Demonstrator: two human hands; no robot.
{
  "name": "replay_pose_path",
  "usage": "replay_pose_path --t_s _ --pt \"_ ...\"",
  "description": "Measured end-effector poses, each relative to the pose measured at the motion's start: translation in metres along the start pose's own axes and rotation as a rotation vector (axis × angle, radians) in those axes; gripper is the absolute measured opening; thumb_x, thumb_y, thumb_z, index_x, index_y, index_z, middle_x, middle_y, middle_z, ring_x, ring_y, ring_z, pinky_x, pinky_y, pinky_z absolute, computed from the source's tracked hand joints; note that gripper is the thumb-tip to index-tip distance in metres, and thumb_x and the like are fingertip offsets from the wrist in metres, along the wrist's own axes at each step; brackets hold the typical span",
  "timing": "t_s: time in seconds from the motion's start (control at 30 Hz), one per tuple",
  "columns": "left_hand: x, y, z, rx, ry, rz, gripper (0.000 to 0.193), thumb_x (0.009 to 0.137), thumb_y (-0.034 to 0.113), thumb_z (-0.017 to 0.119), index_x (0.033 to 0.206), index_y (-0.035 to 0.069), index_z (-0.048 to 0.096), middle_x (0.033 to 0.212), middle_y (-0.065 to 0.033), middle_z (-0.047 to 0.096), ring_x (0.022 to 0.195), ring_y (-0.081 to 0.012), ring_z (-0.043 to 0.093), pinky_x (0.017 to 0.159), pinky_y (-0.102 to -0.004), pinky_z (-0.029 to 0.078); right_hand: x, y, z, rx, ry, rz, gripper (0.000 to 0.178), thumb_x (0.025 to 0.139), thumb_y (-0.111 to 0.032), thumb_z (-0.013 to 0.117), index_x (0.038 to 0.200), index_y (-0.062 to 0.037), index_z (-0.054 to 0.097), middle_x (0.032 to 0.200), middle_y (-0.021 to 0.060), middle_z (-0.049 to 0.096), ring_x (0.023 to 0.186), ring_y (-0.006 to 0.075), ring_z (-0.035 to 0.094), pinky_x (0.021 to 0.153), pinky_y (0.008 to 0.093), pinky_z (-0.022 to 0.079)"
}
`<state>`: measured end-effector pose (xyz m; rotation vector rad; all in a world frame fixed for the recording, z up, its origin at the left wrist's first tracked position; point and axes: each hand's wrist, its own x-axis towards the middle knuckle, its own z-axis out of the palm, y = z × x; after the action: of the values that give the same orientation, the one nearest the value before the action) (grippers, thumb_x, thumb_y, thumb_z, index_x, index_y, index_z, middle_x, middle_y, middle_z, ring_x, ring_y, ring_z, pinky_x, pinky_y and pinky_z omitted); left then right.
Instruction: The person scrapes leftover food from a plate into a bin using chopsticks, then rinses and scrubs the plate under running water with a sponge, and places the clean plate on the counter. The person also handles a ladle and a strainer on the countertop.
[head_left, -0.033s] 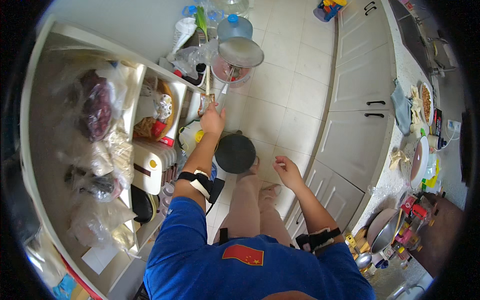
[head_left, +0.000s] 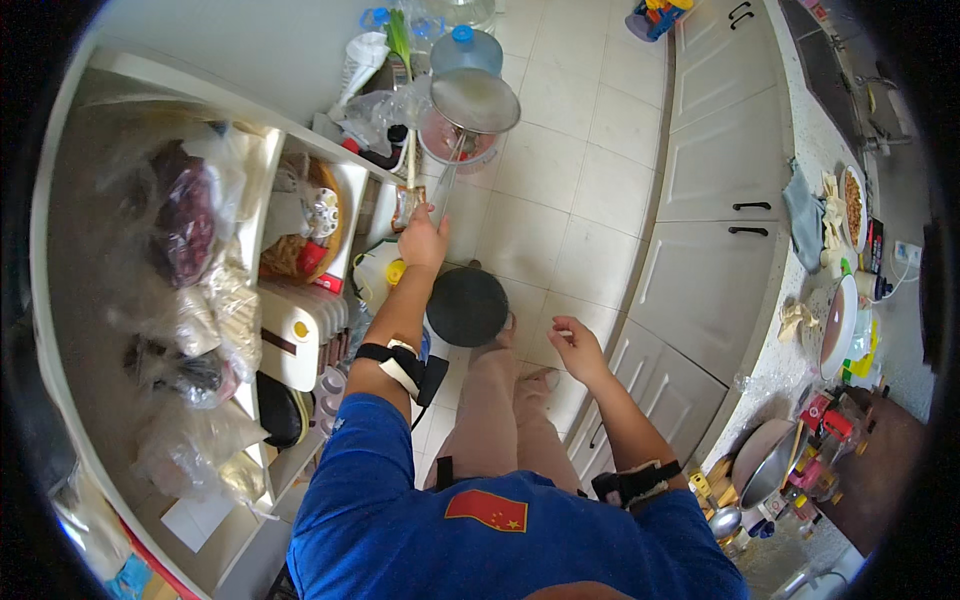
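My left hand (head_left: 423,242) is closed around the long metal handle of a round mesh strainer (head_left: 475,101). The strainer's wide grey disc is held out ahead of me, over a pinkish bucket (head_left: 455,147) that it partly covers. What lies in the bucket is mostly hidden. My right hand (head_left: 577,349) hovers at waist height near the lower cabinets, its fingers loosely bent and apart, with nothing visible in it. A dark round flat-topped thing (head_left: 468,307) stands low on the floor, in front of my legs and between my hands.
A white shelf unit (head_left: 265,215) with bagged food and stacked containers runs along the left. Behind the bucket stands a large blue water bottle (head_left: 467,55). White cabinets (head_left: 715,265) line the right, under a counter bearing bowls, a wok (head_left: 772,465) and bottles.
The whole scene has slid very slightly left in view. My left hand keeps its hold on the strainer, and my right hand stays in the same pose.
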<state>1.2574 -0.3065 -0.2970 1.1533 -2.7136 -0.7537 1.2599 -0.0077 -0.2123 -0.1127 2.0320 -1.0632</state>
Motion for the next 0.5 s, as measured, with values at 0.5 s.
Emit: replay_pose_path --t_s 0.5 --pt "0.024 -0.002 0.040 -0.057 -0.033 -0.039 0.034 0.072 0.020 0.057 0.099 0.005 0.043 0.083 -0.0208 0.058 0.077 -0.0370 0.057 0.067 -0.0431 0.046 -0.009 0.035 -0.033 0.015 0.070 0.133 0.034 0.080 -0.017 0.056 0.108 0.0011 0.050 0.094 0.0111 0.057 0.076 0.0181 0.057 0.069 0.0284 0.046"
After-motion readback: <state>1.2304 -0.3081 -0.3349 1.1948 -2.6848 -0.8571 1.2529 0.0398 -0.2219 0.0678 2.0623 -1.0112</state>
